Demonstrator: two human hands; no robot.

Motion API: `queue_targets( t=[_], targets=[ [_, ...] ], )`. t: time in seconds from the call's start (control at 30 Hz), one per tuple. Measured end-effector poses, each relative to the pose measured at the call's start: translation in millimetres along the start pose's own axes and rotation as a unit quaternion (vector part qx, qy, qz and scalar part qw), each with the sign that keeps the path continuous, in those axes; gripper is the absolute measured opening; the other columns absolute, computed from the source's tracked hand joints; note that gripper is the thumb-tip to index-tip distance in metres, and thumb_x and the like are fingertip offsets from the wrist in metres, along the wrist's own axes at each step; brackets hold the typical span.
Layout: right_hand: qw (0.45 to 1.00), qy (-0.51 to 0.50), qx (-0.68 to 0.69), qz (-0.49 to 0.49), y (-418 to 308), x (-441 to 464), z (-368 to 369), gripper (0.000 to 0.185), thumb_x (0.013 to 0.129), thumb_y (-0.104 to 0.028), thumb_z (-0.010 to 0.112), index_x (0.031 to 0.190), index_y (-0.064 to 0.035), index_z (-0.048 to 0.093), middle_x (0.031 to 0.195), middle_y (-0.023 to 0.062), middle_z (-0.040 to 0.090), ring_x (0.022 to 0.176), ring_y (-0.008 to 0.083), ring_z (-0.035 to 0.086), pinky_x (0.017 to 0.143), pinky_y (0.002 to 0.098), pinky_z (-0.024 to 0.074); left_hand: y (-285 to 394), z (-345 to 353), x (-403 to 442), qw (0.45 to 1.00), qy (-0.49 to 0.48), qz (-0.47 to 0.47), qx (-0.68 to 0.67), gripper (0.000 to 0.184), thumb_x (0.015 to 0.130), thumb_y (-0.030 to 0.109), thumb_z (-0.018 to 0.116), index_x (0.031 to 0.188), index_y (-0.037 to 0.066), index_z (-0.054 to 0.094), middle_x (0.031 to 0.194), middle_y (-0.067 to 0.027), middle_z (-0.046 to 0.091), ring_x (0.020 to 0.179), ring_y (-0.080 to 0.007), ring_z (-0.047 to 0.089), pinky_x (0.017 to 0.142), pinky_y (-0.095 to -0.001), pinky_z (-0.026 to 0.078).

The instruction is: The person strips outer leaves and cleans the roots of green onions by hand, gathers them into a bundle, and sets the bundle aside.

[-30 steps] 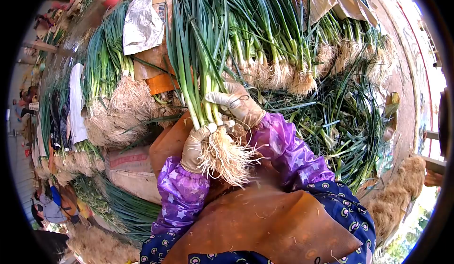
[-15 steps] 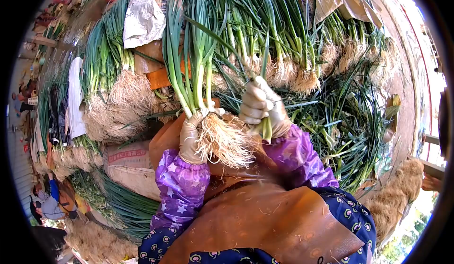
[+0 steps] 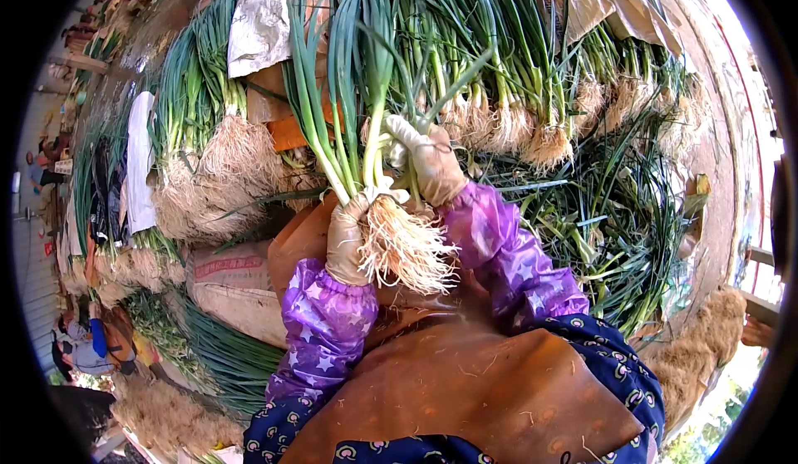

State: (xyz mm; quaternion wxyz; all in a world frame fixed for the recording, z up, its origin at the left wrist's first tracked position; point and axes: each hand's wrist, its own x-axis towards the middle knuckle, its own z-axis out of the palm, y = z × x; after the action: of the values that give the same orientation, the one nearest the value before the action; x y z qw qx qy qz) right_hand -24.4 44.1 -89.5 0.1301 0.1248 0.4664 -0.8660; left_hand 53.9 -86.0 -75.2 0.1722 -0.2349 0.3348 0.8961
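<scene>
My left hand (image 3: 347, 235), in a pale glove, is closed round the base of a bunch of green onions (image 3: 378, 127). Their green leaves point up and away from me. The bushy, pale roots (image 3: 407, 244) spread out to the right of that hand. My gloved right hand (image 3: 432, 161) is closed beside the stems, just above the roots. A green onion leaf (image 3: 461, 80) sticks up out of its fingers, partly blurred. The exact grip of the right fingertips is partly hidden.
Rows of green onions with roots toward me (image 3: 549, 144) lie ahead and on the left (image 3: 237, 152). Loose leaves (image 3: 615, 215) are heaped at right. A printed sack (image 3: 237, 285) lies left of my brown apron (image 3: 465, 389). A person (image 3: 87, 343) is at far left.
My right hand has moved left and up, from right of the roots to the stems. The leaf piece below its palm no longer shows. My left hand keeps holding the bunch.
</scene>
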Motion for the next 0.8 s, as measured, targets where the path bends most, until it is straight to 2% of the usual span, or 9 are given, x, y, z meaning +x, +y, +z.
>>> queue_targets(
  t=[0.17,0.33,0.4,0.53,0.57,0.6,0.63,0.7,0.8],
  targets=[
    [0.992,-0.077,0.015,-0.100,-10.7,-35.7,4.2,0.026,0.092,-0.020,0.051,0.106,-0.0003,0.060,0.103,0.0118,0.063,0.077,0.0154,0.060,0.065,0.0254,0.0505,4.5,-7.6,4.0,0.996,-0.018,-0.015,-0.087,0.033,0.086,0.014,0.055,0.111,-0.007,0.053,0.093,-0.0203,0.064,0.077,-0.0253,0.065,0.068,-0.0356,0.056],
    [0.986,-0.163,-0.011,0.011,-25.3,-45.7,1.7,0.028,0.093,-0.036,0.048,0.078,-0.0118,0.049,0.053,-0.0035,0.047,0.039,0.0079,0.041,0.034,0.0212,0.0353,11.9,-21.4,14.8,0.988,-0.079,-0.032,-0.125,0.023,0.087,0.014,0.053,0.103,-0.003,0.055,0.082,-0.0153,0.062,0.073,-0.0229,0.065,0.065,-0.0361,0.057],
    [0.989,-0.090,0.032,0.109,-34.4,-69.3,-7.3,0.027,0.093,-0.033,0.049,0.076,-0.0128,0.047,0.052,-0.0035,0.047,0.039,0.0072,0.041,0.033,0.0202,0.0337,13.2,-12.1,14.3,0.993,-0.035,-0.024,-0.107,0.030,0.086,0.014,0.054,0.110,-0.004,0.052,0.087,-0.0167,0.063,0.073,-0.0229,0.064,0.067,-0.0365,0.057],
    [0.938,-0.281,0.160,0.125,-7.2,-89.4,-155.3,0.018,0.092,-0.024,0.049,0.079,-0.0120,0.053,0.063,0.0008,0.053,0.047,0.0100,0.048,0.041,0.0221,0.0417,16.4,-18.5,7.8,0.984,-0.155,-0.037,-0.081,0.058,0.084,0.013,0.057,0.133,-0.005,0.031,0.101,-0.0198,0.060,0.090,-0.0243,0.062,0.078,-0.0372,0.055],
    [0.951,-0.188,-0.104,0.221,0.0,-111.0,-181.5,0.016,0.090,-0.025,0.053,0.082,-0.0106,0.056,0.068,0.0038,0.056,0.055,0.0133,0.054,0.048,0.0257,0.0453,17.0,-13.1,5.6,0.984,-0.150,-0.038,-0.093,0.058,0.084,0.012,0.058,0.133,-0.004,0.032,0.102,-0.0198,0.060,0.090,-0.0242,0.062,0.079,-0.0371,0.054],
    [0.881,-0.078,-0.359,0.298,4.0,-126.4,-196.5,0.017,0.087,-0.026,0.056,0.085,-0.0093,0.059,0.074,0.0069,0.059,0.063,0.0166,0.059,0.055,0.0293,0.0490,15.9,-9.2,4.9,0.983,-0.144,-0.041,-0.105,0.058,0.083,0.010,0.058,0.134,-0.003,0.032,0.103,-0.0199,0.059,0.091,-0.0241,0.062,0.080,-0.0370,0.054],
    [0.880,-0.076,-0.361,0.299,-1.2,-127.3,-195.1,0.017,0.087,-0.026,0.056,0.085,-0.0093,0.059,0.074,0.0069,0.059,0.063,0.0166,0.059,0.055,0.0293,0.0490,14.0,-8.9,5.1,0.983,-0.146,-0.042,-0.107,0.058,0.083,0.010,0.058,0.134,-0.003,0.032,0.103,-0.0199,0.059,0.091,-0.0241,0.062,0.080,-0.0370,0.054],
    [0.492,-0.148,-0.819,0.256,-11.0,-132.2,-189.5,0.041,0.079,-0.032,0.068,0.110,-0.0058,0.059,0.102,0.0146,0.063,0.096,0.0252,0.062,0.083,0.0379,0.0483,11.1,-5.8,5.9,0.974,-0.167,-0.084,-0.125,0.054,0.082,0.007,0.059,0.130,-0.002,0.037,0.104,-0.0176,0.058,0.094,-0.0240,0.060,0.084,-0.0365,0.052],
    [0.911,-0.099,-0.398,0.050,-22.7,-96.9,-129.7,0.042,0.088,-0.025,0.059,0.118,0.0037,0.052,0.117,0.0174,0.058,0.108,0.0246,0.056,0.091,0.0320,0.0456,0.8,5.9,4.1,0.979,-0.180,-0.076,-0.061,0.044,0.079,0.005,0.059,0.119,-0.003,0.046,0.104,-0.0132,0.059,0.098,-0.0260,0.059,0.079,-0.0368,0.055]
  ],
)
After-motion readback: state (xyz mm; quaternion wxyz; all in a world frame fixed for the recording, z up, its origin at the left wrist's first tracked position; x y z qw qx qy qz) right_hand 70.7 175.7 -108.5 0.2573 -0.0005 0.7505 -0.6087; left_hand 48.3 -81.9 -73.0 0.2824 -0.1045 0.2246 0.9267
